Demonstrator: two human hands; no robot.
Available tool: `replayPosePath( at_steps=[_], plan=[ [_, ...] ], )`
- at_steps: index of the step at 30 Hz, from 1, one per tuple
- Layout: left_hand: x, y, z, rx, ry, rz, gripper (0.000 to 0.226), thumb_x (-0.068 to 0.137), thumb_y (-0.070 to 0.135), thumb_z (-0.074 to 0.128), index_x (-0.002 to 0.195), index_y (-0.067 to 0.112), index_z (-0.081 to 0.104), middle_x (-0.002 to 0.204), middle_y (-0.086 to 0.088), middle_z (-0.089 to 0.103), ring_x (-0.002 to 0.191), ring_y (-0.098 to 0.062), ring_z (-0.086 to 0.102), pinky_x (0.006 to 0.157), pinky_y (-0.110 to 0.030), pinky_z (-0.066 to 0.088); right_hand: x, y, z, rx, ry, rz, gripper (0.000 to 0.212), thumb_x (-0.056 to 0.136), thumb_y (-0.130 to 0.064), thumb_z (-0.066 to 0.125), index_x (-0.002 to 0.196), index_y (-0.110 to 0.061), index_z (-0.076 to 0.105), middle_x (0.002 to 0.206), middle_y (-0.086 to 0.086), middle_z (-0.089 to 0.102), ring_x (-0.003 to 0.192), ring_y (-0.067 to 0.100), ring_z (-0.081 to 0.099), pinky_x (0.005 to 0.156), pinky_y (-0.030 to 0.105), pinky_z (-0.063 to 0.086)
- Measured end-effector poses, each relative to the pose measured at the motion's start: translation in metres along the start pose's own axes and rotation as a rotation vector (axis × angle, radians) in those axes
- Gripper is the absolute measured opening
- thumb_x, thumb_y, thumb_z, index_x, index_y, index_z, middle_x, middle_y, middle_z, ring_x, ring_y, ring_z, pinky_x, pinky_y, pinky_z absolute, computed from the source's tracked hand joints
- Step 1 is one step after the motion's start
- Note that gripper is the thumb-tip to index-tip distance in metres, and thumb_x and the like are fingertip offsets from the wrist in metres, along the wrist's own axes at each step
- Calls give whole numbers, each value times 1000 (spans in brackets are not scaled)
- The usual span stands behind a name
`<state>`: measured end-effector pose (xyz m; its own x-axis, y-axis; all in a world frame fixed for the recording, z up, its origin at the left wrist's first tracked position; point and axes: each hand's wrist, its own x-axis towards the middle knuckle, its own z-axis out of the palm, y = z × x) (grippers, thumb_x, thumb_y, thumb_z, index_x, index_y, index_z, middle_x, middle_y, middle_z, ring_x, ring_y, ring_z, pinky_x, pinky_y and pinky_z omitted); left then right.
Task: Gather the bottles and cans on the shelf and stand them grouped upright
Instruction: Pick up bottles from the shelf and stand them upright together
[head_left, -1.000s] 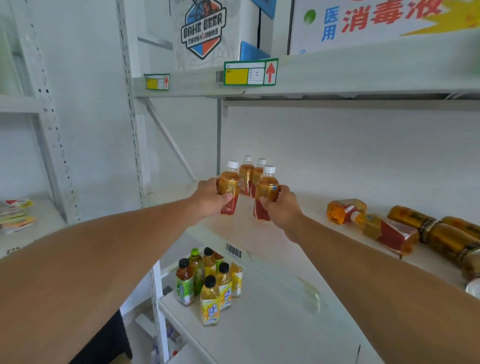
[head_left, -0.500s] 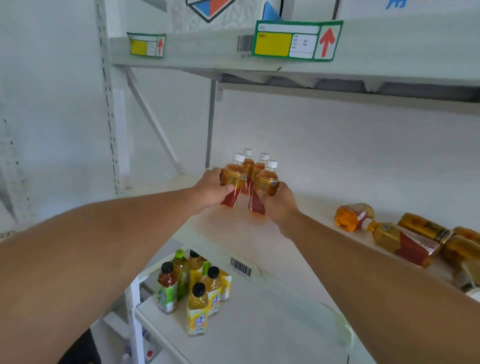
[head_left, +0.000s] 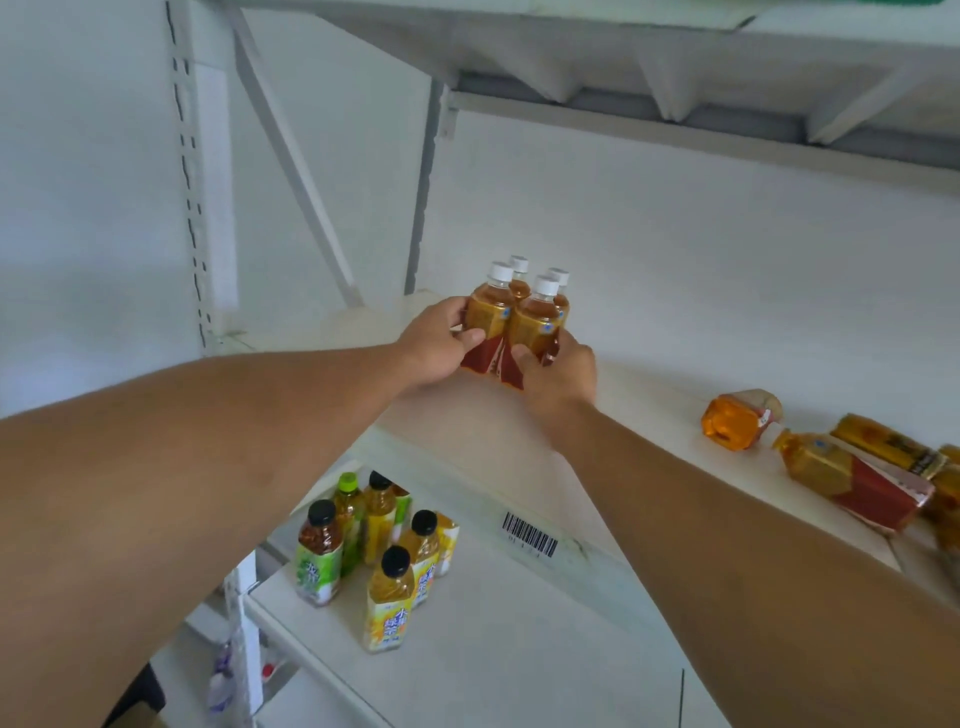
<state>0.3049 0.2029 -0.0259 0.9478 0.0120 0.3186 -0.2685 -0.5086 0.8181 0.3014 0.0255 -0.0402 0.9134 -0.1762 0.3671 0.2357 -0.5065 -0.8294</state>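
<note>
Several amber tea bottles with white caps and red labels stand upright in a tight cluster at the back left of the white shelf (head_left: 639, 395). My left hand (head_left: 434, 345) grips the front left bottle (head_left: 488, 312). My right hand (head_left: 558, 374) grips the front right bottle (head_left: 535, 322). Two more bottles (head_left: 519, 280) stand right behind, partly hidden. On the shelf's right, an amber bottle (head_left: 735, 421) and a red-labelled bottle (head_left: 852, 483) lie on their sides beside gold cans (head_left: 888, 441) that are also lying down.
The shelf below (head_left: 519, 649) holds a standing group of green- and yellow-labelled bottles (head_left: 374, 551) with black caps. A barcode sticker (head_left: 529, 534) sits on the shelf's front edge. An upper shelf (head_left: 675, 62) hangs overhead. A perforated upright (head_left: 189, 182) stands at the left.
Both hands have pushed their two bottles back and together against the rear pair. The camera has tilted down and closer, so the upper shelf labels are out of view.
</note>
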Motion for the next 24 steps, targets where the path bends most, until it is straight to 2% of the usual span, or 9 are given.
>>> replayPosePath(
  at_steps=[2,6,11,17,19,22,24],
  plan=[
    [3,-2,4,16,-21,6,43,110,19,57,153,18,56,151,-5,62,142,-21,55,121,-45,41,2,1,-1,-28,1,0,30,98,-34,72,126,-26,67,123,6,66,106,23,67,99,45,57],
    [9,-6,7,60,-87,-13,39,113,17,48,151,17,56,149,-6,63,138,-25,57,120,-45,41,3,4,-3,-48,4,18,28,98,-38,70,125,-28,67,122,5,66,102,22,67,96,44,57],
    [14,-10,9,87,-100,-29,38,114,19,46,151,16,55,149,-6,62,137,-26,57,119,-45,41,4,5,-2,-63,-8,21,26,99,-39,68,122,-27,66,112,-1,70,104,22,66,92,42,57],
    [16,-9,8,81,-122,-39,41,115,22,44,155,19,51,154,-5,58,141,-24,53,121,-44,39,3,5,-2,-62,-16,15,36,101,-41,66,133,-28,62,125,0,67,114,21,65,102,44,54],
    [15,-9,8,84,-147,-51,42,114,23,45,157,19,48,155,-5,57,142,-24,53,121,-45,39,3,7,-1,-57,-27,11,38,101,-41,66,136,-28,60,129,1,64,111,19,64,103,43,53],
    [13,-8,6,111,-182,-91,53,111,30,51,161,20,38,159,-8,53,144,-26,52,122,-47,38,2,9,-3,-53,-55,3,48,98,-43,69,141,-29,55,128,2,52,89,5,55,95,37,50],
    [7,-7,1,224,-191,-105,73,109,37,56,169,18,21,168,-10,42,152,-29,44,125,-45,34,1,7,-8,-61,-91,16,62,95,-47,70,148,-28,47,129,0,44,91,7,54,93,39,48]
  ],
)
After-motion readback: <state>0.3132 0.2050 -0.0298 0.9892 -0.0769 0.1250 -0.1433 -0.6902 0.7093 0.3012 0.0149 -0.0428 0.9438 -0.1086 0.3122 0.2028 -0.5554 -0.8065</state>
